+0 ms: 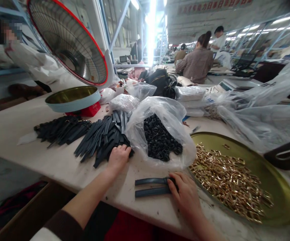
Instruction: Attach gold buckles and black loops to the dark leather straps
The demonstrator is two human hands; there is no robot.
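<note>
My left hand (119, 158) is at the near right end of a heap of black straps (98, 137), its fingers curled over the strap ends. What lies under its fingertips is partly hidden. My right hand (185, 190) is closed on a dark strap (151, 181) low over the table. Two parallel lengths stick out to the left of its fingers; whether they are one folded strap or two I cannot tell. Between and beyond the hands stands an open clear plastic bag (137, 125) of small black loops (157, 139). Right of my right hand, a round tray (280, 187) holds many gold metal buckles (231, 179).
A second bunch of black straps (63, 130) lies farther left. Behind it, a shallow pan (73, 104) sits on a red scale (91, 109), below a large fan (69, 43). Plastic bags (273, 124) cover the table's right side. Several people work in the background.
</note>
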